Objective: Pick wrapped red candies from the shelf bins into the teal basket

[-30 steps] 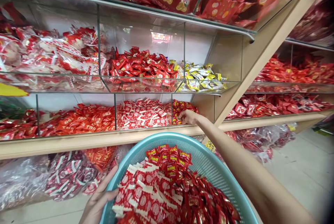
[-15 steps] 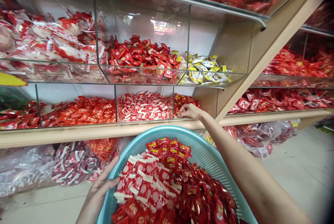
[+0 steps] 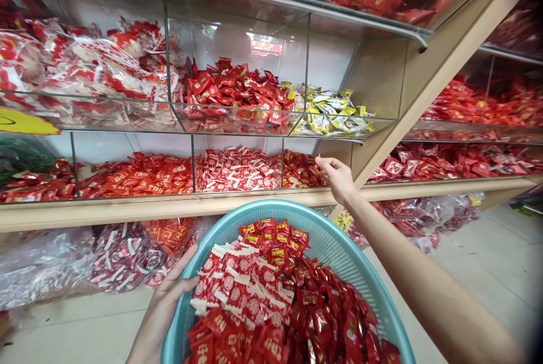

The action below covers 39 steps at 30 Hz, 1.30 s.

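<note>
A teal mesh basket (image 3: 339, 239) fills the lower middle, heaped with red and red-and-white wrapped candies (image 3: 271, 296). My left hand (image 3: 167, 296) grips the basket's left rim, fingers over the edge and touching the candies. My right hand (image 3: 339, 177) is stretched out above the basket, at the right end of the lower glass shelf, just beside the compartment of small red candies (image 3: 299, 168). Its fingers are curled into a pinch, and what they hold is too small to make out.
The lower shelf holds further bins of orange-red packets (image 3: 144, 177) and red-and-white candies (image 3: 237, 168). Above are red packets (image 3: 237, 95), yellow-and-white ones (image 3: 331, 115) and large bags (image 3: 85, 69). A slanted wooden post (image 3: 424, 81) divides off another shelf (image 3: 458, 163). Plastic sacks (image 3: 123, 256) lie on the floor.
My right hand has drawn back out of the red candy compartment and risen to the right, fingers now pinched. The basket and left hand have barely shifted.
</note>
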Available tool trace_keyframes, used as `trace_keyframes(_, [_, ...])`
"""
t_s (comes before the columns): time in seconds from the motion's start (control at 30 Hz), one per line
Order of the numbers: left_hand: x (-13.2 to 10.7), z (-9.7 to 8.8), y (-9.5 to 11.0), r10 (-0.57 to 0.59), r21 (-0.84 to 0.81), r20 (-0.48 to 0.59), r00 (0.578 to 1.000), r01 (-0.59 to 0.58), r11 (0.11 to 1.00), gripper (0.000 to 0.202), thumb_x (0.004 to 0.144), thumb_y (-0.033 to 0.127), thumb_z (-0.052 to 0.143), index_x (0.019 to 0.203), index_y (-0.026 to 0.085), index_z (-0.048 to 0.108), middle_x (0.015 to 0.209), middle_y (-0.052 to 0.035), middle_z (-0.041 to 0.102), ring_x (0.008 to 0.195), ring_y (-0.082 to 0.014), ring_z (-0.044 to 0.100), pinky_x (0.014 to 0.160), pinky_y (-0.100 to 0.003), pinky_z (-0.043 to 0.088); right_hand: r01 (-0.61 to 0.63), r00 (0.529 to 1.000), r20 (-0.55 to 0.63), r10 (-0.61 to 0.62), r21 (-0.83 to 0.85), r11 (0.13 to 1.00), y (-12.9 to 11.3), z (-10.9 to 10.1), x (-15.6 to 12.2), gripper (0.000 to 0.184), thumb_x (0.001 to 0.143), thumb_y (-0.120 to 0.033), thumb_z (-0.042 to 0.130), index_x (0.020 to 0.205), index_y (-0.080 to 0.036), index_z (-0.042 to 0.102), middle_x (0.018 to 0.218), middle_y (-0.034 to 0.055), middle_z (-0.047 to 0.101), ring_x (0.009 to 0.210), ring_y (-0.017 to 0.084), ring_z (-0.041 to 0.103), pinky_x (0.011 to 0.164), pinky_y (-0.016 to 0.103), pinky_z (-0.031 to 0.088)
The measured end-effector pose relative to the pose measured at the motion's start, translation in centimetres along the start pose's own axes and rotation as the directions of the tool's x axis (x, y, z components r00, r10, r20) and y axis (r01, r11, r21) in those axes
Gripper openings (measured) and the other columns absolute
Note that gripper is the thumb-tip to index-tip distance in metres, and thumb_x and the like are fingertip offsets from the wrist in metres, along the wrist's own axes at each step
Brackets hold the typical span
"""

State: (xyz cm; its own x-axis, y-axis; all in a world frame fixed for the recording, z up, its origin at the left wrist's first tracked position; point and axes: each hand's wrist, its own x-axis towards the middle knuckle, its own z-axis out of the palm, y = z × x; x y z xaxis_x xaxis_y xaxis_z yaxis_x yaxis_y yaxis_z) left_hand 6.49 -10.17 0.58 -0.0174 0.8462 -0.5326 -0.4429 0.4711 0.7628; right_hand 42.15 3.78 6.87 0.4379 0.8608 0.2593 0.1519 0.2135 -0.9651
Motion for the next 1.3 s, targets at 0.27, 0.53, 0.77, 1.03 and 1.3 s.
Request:
trace_keyframes(0.27, [-0.5, 0.5, 0.3, -0.018, 0.002, 0.000, 1.000, 0.018, 1.000, 0.075, 0.065, 0.010, 0.063, 0.132, 0.033, 0.037, 0.100, -0.0030, 0.070, 0.086, -0.0225, 0.065, 0.072, -0.029, 0.050, 0.401, 0.796, 0.604, -0.043, -0.473, 0.784, -2.2, 0.9, -10.8, 0.023, 0.073, -0.042, 0.057, 0.079, -0.020, 0.054, 0.073, 0.0022, 0.055, 0.064, 0.013, 0.049, 0.058, 0.026, 0.039])
trace_keyframes(0.53, [-0.7, 0.6, 0.4, -0.045, -0.053, -0.009, 0.999, 0.044, 0.998, 0.078, 0.068, 0.009, 0.060, 0.136, 0.033, 0.028, 0.102, -0.0042, 0.069, 0.094, -0.0236, 0.062, 0.080, -0.033, 0.048, 0.747, 0.534, 0.804, 0.262, -0.594, 0.298, 0.0, 4.4, -14.3, 0.020, 0.071, -0.034, 0.058, 0.084, -0.018, 0.057, 0.094, 0.0078, 0.057, 0.084, 0.020, 0.056, 0.064, 0.029, 0.041])
trace_keyframes(0.77, [-0.7, 0.7, 0.4, -0.057, -0.065, 0.002, 0.998, 0.058, 0.996, 0.077, 0.068, 0.010, 0.060, 0.135, 0.034, 0.029, 0.102, -0.0020, 0.069, 0.097, -0.0223, 0.061, 0.082, -0.032, 0.047, 0.764, 0.514, 0.797, 0.316, -0.594, 0.254, -0.1, 6.0, -14.3, 0.027, 0.074, -0.037, 0.059, 0.090, -0.015, 0.060, 0.098, 0.0126, 0.059, 0.092, 0.025, 0.055, 0.073, 0.033, 0.042])
trace_keyframes(1.03, [-0.8, 0.7, 0.4, -0.034, -0.028, -0.022, 0.999, 0.033, 0.999, 0.076, 0.065, 0.010, 0.062, 0.133, 0.033, 0.035, 0.099, -0.0023, 0.070, 0.090, -0.0234, 0.064, 0.076, -0.032, 0.049, 0.731, 0.531, 0.796, 0.291, -0.604, 0.319, -0.3, 5.9, -13.4, 0.029, 0.072, -0.045, 0.062, 0.081, -0.017, 0.062, 0.091, 0.0089, 0.061, 0.084, 0.021, 0.055, 0.065, 0.028, 0.039])
trace_keyframes(1.3, [0.0, 0.0, 0.1, -0.052, -0.010, -0.004, 0.999, 0.052, 0.999, 0.072, 0.062, 0.015, 0.067, 0.127, 0.036, 0.045, 0.100, -0.0017, 0.070, 0.090, -0.0276, 0.063, 0.075, -0.037, 0.050, 0.578, 0.757, 0.649, -0.076, -0.611, 0.540, -6.4, 2.9, -4.2, 0.036, 0.077, -0.045, 0.053, 0.056, -0.016, 0.056, 0.057, 0.0002, 0.054, 0.053, 0.009, 0.044, 0.054, 0.022, 0.032])
